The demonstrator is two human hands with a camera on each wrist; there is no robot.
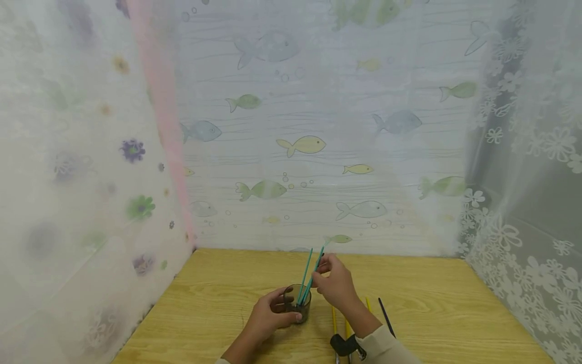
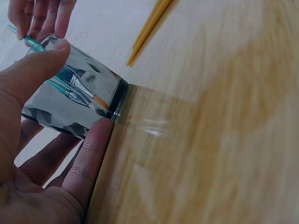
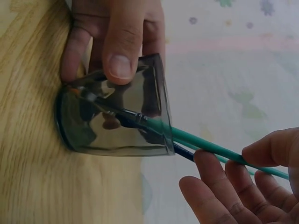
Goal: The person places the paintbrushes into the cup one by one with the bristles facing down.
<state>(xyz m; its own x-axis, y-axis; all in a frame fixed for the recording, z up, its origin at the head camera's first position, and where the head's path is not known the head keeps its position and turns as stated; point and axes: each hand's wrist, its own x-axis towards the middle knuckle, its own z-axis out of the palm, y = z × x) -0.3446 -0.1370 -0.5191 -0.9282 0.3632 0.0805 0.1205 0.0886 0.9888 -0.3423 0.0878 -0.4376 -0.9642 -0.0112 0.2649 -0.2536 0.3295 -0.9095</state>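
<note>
A smoky clear glass (image 1: 305, 314) stands on the wood-grain table, and my left hand (image 1: 268, 314) grips it round the side. In the left wrist view, the thumb is over the near wall, with fingers on the opposite side. Bristle end down, green paintbrushes (image 3: 210, 145) lean in the glass with a dark blue paintbrush (image 3: 183, 152). My right hand (image 1: 335, 284) pinches a green paintbrush by its handle above the rim, between thumb and fingers. Another green paintbrush (image 1: 307, 267) leans apart, left of that hand.
Yellow-handled paintbrushes (image 1: 334, 319) and one dark blue brush (image 1: 386, 316) lie on the table (image 1: 218, 293) right of the glass, partly hidden by the right forearm. A black wrist camera (image 1: 343, 345) sits at the right wrist. Patterned curtains (image 1: 318, 111) enclose the table's back and sides.
</note>
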